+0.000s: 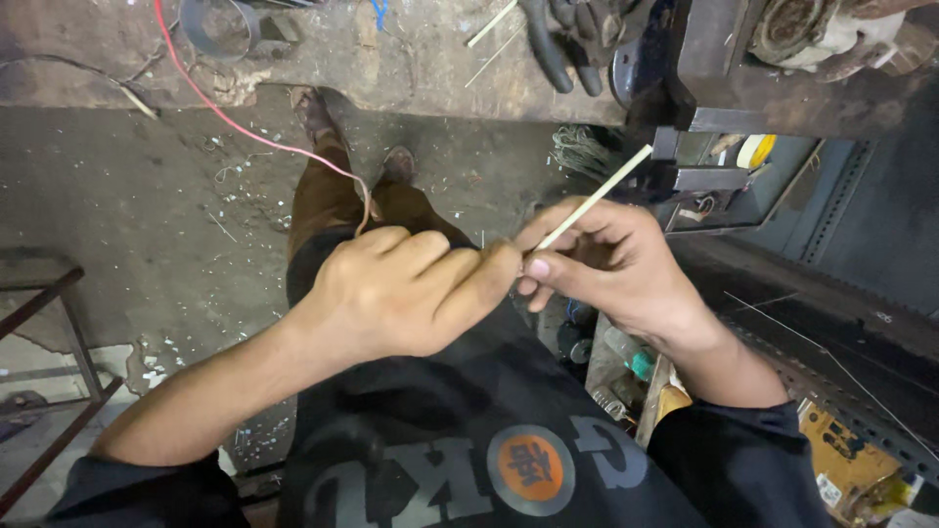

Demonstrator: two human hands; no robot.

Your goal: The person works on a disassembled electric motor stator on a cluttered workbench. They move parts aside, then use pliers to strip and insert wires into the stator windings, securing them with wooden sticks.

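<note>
My left hand (pixel 406 288) is closed in a loose fist in front of my chest, with a thin red wire (pixel 210 103) running up from it toward the workbench. My right hand (pixel 611 264) pinches a thin cream-coloured sleeve tube (pixel 597 196) between thumb and fingers; the tube sticks up and to the right. The fingertips of both hands meet at the tube's lower end. Where the wire meets the tube is hidden by my fingers.
A dirty workbench (pixel 391 59) runs along the top with a roll of tape (pixel 217 24), black gloves (pixel 567 39) and a dark metal machine (pixel 782 68). Below are my legs, a littered concrete floor (pixel 147 215), a metal frame (pixel 49 332) at left and metal shelving (pixel 841 323) at right.
</note>
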